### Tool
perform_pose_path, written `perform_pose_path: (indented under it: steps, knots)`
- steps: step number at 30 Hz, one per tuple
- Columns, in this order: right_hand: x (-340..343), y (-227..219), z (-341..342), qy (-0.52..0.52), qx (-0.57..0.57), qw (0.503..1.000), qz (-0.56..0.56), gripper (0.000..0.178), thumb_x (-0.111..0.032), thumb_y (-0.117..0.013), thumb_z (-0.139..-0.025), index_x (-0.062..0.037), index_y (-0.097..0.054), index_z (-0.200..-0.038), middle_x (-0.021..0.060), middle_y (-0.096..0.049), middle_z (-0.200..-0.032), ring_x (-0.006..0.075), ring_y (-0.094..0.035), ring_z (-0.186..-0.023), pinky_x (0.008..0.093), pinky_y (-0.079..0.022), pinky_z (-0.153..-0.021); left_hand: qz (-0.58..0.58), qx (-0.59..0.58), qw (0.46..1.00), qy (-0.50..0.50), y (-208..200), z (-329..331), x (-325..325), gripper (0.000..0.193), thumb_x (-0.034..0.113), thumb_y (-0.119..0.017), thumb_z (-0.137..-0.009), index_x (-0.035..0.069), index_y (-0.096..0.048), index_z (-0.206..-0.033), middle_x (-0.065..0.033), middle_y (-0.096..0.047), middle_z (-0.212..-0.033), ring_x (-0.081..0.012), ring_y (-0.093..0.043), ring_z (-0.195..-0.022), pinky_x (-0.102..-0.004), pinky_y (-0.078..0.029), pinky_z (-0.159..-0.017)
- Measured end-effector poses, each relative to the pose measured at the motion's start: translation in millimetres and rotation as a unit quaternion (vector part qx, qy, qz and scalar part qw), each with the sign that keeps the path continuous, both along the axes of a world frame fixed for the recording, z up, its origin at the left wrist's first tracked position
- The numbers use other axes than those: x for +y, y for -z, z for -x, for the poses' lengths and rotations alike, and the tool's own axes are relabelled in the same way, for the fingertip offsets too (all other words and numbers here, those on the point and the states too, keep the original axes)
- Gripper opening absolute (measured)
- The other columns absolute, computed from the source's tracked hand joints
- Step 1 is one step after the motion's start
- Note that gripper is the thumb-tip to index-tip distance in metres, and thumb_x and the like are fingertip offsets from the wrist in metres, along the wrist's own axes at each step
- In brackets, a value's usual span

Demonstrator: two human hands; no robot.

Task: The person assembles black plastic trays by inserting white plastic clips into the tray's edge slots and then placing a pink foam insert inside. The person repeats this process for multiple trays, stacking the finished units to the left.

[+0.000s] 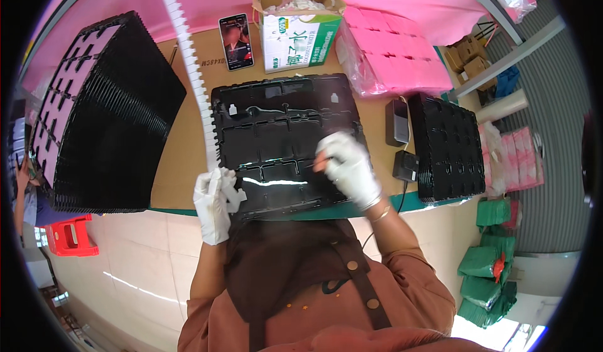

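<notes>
Two black tray stacks: tall one (103, 110) far left, lower one (447, 148) right. One black tray (282, 141) centre, overhanging the table edge (179, 163). One green-white carton (300, 35) behind it (top open). Left hand (213, 204) pinches the white toothed strip (195, 75); right hand (348, 167) closed on something thin over the tray.

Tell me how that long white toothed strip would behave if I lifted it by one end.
The white strip looks thin and long, so it would probably bend and sag. It seems light: the left hand holds its lower end alone.
</notes>
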State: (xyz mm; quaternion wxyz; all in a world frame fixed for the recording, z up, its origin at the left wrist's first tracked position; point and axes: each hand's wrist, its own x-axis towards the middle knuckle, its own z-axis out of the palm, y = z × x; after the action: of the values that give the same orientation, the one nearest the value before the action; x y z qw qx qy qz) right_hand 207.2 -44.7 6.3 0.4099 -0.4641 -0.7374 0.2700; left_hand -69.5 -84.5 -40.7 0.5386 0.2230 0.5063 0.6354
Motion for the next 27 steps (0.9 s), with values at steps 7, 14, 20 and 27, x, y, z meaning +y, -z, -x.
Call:
perform_pose_path:
  steps: [7,14,20,27]
  knots:
    - [-2.5,38.3,-92.9,0.036,-0.227,0.967,0.108,0.013,0.007,-0.063,-0.066,-0.0053,-0.066,-0.068,0.0104,-0.06,-0.081,0.0295,-0.059,-0.086,0.0397,-0.049,-0.075,0.03,0.11,0.993,0.037,32.3,7.9,-7.5,0.018,0.015,-0.063,-0.096,-0.002,-0.057,-0.097,-0.0145,-0.068,-0.095,-0.021,-0.069,-0.085,-0.0308,-0.055,-0.079]
    - [-12.4,67.4,-75.4,0.133,-0.224,0.962,0.078,0.025,0.004,-0.076,-0.062,-0.0026,-0.058,-0.078,0.0126,-0.058,-0.085,0.0338,-0.057,-0.084,0.0421,-0.048,-0.072,0.028,0.139,0.989,0.037,36.6,9.8,-8.1,0.018,0.014,-0.064,-0.095,-0.003,-0.058,-0.096,-0.0144,-0.069,-0.094,-0.0195,-0.069,-0.086,-0.0293,-0.054,-0.08]
    - [-11.9,55.2,-74.7,0.115,-0.245,0.959,0.085,0.031,0.004,-0.077,-0.062,-0.002,-0.055,-0.084,0.0148,-0.056,-0.092,0.0351,-0.056,-0.09,0.0421,-0.047,-0.076,0.031,0.145,0.989,0.027,30.1,5.8,-9.1,0.017,0.014,-0.064,-0.095,-0.002,-0.059,-0.094,-0.0136,-0.069,-0.093,-0.018,-0.069,-0.085,-0.0286,-0.054,-0.081]
    - [-4.8,45.2,-96.3,0.006,-0.256,0.959,0.125,0.032,0.011,-0.068,-0.067,-0.0024,-0.059,-0.095,0.0143,-0.056,-0.1,0.0349,-0.056,-0.096,0.0396,-0.047,-0.082,0.01,0.116,0.993,0.023,41.7,8.1,-8.5,0.014,0.012,-0.064,-0.095,-0.001,-0.059,-0.093,-0.0127,-0.069,-0.092,-0.0171,-0.068,-0.084,-0.029,-0.054,-0.08]
